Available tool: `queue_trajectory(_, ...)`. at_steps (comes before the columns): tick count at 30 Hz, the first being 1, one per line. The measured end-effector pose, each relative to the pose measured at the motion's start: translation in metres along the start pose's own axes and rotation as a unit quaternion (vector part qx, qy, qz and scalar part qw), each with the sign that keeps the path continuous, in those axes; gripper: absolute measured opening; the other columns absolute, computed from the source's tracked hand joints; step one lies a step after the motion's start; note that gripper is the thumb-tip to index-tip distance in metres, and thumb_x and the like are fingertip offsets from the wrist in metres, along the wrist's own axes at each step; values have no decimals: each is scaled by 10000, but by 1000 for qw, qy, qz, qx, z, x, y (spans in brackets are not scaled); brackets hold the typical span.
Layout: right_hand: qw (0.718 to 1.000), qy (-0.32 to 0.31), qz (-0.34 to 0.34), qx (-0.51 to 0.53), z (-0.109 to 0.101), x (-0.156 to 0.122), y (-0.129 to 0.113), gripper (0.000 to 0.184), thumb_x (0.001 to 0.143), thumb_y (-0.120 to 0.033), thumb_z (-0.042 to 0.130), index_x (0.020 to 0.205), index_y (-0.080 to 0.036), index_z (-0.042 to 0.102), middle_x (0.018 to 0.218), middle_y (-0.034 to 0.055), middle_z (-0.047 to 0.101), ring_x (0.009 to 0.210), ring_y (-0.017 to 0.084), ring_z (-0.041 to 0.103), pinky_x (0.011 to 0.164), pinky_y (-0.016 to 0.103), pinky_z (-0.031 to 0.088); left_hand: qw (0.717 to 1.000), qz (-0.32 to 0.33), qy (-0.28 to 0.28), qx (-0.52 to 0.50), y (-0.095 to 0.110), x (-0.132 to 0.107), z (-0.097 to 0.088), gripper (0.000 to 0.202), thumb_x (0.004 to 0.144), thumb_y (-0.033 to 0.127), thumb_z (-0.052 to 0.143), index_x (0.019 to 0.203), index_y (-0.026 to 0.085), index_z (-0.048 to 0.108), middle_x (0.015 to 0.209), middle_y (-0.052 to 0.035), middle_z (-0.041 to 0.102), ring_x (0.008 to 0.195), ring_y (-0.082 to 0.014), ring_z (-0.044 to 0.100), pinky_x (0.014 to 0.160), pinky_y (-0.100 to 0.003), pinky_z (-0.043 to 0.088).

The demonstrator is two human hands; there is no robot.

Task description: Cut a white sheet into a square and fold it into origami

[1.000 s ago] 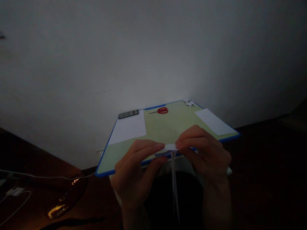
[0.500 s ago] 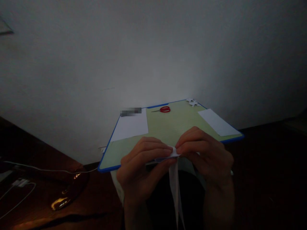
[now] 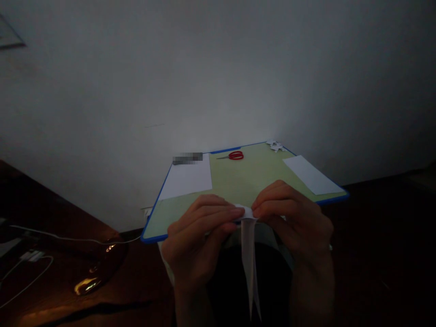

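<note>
My left hand (image 3: 197, 240) and my right hand (image 3: 294, 220) meet over the near edge of a green board with a blue rim (image 3: 238, 179). Both pinch the folded top of a long white paper strip (image 3: 249, 254), whose tail hangs down between my wrists. The fingers of both hands are closed on the fold. On the board lie a white sheet (image 3: 187, 178) at the left, a smaller white sheet (image 3: 308, 174) at the right, red-handled scissors (image 3: 234, 156) at the far edge, and a small white folded paper shape (image 3: 275, 145) at the far right corner.
A dark flat object (image 3: 187, 158) lies at the board's far left corner. A pale wall (image 3: 218, 81) rises right behind the board. At the lower left, white cables (image 3: 30, 268) and a shiny dark object (image 3: 98, 270) rest on a dark wooden surface.
My hands have pressed closer together on the fold, and the hanging strip has turned so it looks wider. The view has shifted slightly.
</note>
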State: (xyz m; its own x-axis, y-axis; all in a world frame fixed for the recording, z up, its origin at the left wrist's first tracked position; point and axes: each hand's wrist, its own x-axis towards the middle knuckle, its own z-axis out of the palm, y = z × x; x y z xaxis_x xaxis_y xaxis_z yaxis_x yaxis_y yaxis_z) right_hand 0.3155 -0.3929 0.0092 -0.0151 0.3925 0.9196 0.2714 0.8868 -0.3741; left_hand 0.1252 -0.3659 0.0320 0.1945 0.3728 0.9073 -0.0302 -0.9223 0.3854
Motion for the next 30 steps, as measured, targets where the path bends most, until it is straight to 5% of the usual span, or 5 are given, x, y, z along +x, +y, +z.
queue_trajectory(9,1000,-2,-10,2,2,1,1,252,924,-44,727,1093,-227,762,940,32,737,852,205,688,708,364,567,998,14,46,38,1,-5,4,125,995,245,697,1027,256,817,914,-19,835,864,-228,768,883,-476,605)
queue_trajectory(13,1000,0,-16,-2,2,2,2,265,928,-54,725,1107,-245,764,931,27,746,845,207,688,708,365,565,998,13,33,46,-2,-6,3,134,1013,237,673,1041,261,801,961,-11,846,1010,-267,791,997,-521,568)
queue_trajectory(21,1000,-11,-14,10,0,0,1,190,968,-112,703,1098,-234,768,939,46,732,858,210,689,716,367,575,999,-3,-50,-18,-2,0,2,229,906,185,796,1129,219,765,1036,-59,824,1029,-256,744,924,-470,605)
queue_trajectory(30,998,-46,0,33,-3,2,-1,177,956,-56,700,1069,-178,760,947,50,708,861,188,671,719,342,552,999,18,-42,1,-1,1,-1,216,875,103,811,1021,262,796,964,-7,837,908,-224,766,916,-471,607)
